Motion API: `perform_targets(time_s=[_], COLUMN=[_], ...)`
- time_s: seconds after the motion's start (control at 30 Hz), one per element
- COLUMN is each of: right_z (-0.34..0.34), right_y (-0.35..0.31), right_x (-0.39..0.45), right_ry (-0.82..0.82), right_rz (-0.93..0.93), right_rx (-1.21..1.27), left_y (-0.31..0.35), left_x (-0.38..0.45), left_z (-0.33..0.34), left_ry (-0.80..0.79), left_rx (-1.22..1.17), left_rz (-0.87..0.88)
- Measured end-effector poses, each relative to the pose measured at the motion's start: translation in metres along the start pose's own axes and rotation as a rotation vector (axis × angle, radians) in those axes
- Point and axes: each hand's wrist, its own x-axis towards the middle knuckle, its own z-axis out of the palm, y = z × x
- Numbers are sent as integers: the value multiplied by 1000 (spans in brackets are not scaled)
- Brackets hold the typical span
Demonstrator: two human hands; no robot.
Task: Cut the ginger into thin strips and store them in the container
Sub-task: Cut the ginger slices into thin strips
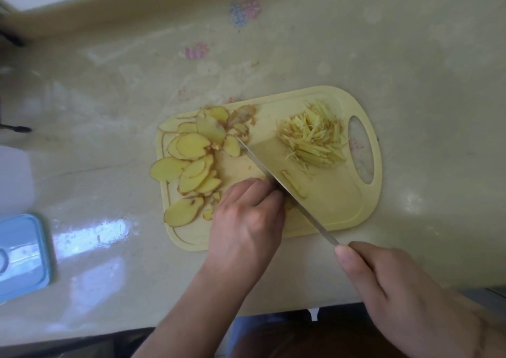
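Note:
A pale yellow cutting board [339, 215] lies on the counter. Several flat ginger slices [189, 163] are spread over its left half, with peel scraps [242, 116] behind them. A pile of thin ginger strips [315, 136] sits at its right, near the handle hole. My right hand [397, 294] grips the handle of a cleaver [306, 177], whose broad blade rests edge-down across the board's middle; a few strips cling to the blade. My left hand [249, 220] is curled fingers-down on ginger right against the blade; that ginger is mostly hidden under the fingers.
A light blue container lid [22, 256] lies at the counter's left edge. The glossy beige counter [109, 97] has faded flower prints behind the board. The counter's front edge [191, 327] runs just below my forearms.

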Motion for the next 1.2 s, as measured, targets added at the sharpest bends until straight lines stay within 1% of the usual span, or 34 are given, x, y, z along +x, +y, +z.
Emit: perform_targets(time_s=[0.1, 0.13, 0.17, 0.2, 0.23, 0.27, 0.33, 0.4, 0.43, 0.47, 0.5, 0.57, 0.6, 0.7, 0.77, 0.8, 0.9, 0.93, 0.97, 1.0, 1.03, 1.07, 1.1, 1.13, 1.17, 1.2], right_z=[-4, -6, -8, -9, -9, -9, -13, -16, -16, -15, -11, -6, -6, -5, -10, -13, -15, -16, -19, -20, -20, -17, -13, -8, -4, -2], right_y=[-9, -13, -15, -12, -14, -13, -15, -19, -18, -21, -17, -4, -2, -2, -8, -11, -21, -24, -24, -25, -29, -29, -28, -23, -13, -6], right_x=[-8, -13, -17, -19, -21, -22, -20, -18, -15, -11, -14, -6, -2, 0, -5, -8, -18, -19, -17, -19, -20, -20, -17, -17, -14, -7], right_ry=[26, 35, 46, 95, 152, 146, 55, 25, -14, -18, -11, 43, 22, -46, -41, -23, -69, -104, -100, -86, -13, -14, 14, -13, 0, 0], right_rz=[58, 37, -21, -78, -86, -73, -38, -20, 10, 76, 98, -4, -8, 8, 32, 65, 197, 158, 77, 75, 89, 96, 96, 144, 146, 105], right_rx=[30, 8, -42, -77, -99, -82, -28, -39, 1, 63, 76, 34, -10, 29, 19, 45, 145, 131, 85, 37, -32, -43, 42, 101, 98, 78], left_y=[0, 1, 1, 1, 1, 1, 0, -1, -1, -1, 0, 0, 0, -1, 0, 0, 1, 1, 1, 1, 1, 1, 0, 0, 0, 0], left_x=[-1, -1, -1, -2, -2, -2, -1, -1, -1, -1, -1, -1, -1, -2, -4, -4, -4, -3, -1, -1, 0, 0, -1, -1, -1, 0], left_z=[-1, 0, 0, 0, 1, 1, 1, 1, 0, 0, 0, -1, 0, 0, -1, -1, -1, -1, -1, -2, -2, -2, -3, -3, -4, -4], left_ry=[-11, -15, -18, -19, -20, -21, -24, -26, -27, -24, -20, -13, -11, -12, -31, -38, -43, -47, -53, -59, -63, -65, -67, -68, -66, -61], left_rx=[4, 8, 12, 14, 15, 16, 22, 23, 20, 14, 8, -3, -6, -10, -6, 0, 15, 20, 27, 32, 29, 22, 15, 11, 6, 4], left_rz=[-7, -9, -9, -10, -12, -16, -20, -16, -12, -8, -2, 14, 19, 22, 19, 15, -1, -8, -13, -18, -20, -21, -20, -19, -18, -16])
